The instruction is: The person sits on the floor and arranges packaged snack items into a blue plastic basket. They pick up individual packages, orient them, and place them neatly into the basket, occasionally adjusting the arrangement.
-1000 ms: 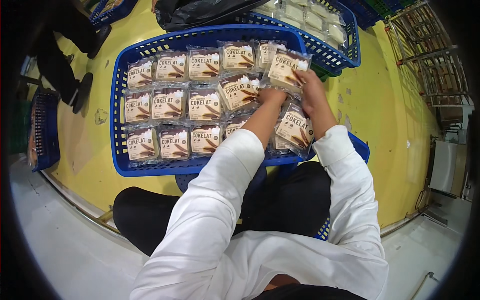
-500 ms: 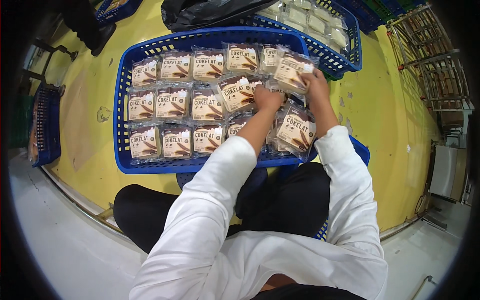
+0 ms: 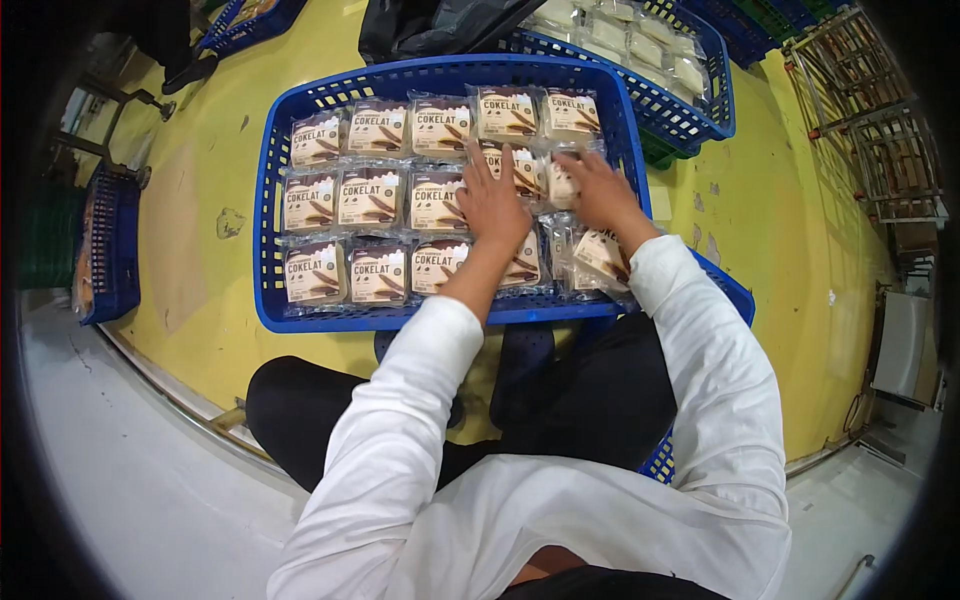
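Note:
A blue crate [image 3: 262,240] in front of me holds rows of square sandwich packets, wrapped in clear film with brown and cream labels. My left hand [image 3: 494,205] rests with spread fingers on a packet [image 3: 508,165] in the middle row. Just right of it, my right hand [image 3: 606,193] grips the row's end packet [image 3: 562,186], its fingers covering much of the label. A tilted packet [image 3: 603,255] lies on others in the near right corner, partly behind my right wrist. Another packet [image 3: 572,113] sits flat in the far right corner.
Behind to the right stands a second blue crate [image 3: 722,110] of pale wrapped packets, with a black plastic bag [image 3: 420,30] beside it. More blue crates [image 3: 112,245] are at the left. Metal racks [image 3: 862,110] line the right side. The floor is yellow.
The packet my right hand was lifting is down at the far right, and that hand has come nearer to another packet. My left hand has opened and shifted left; its tilted packet now lies straighter.

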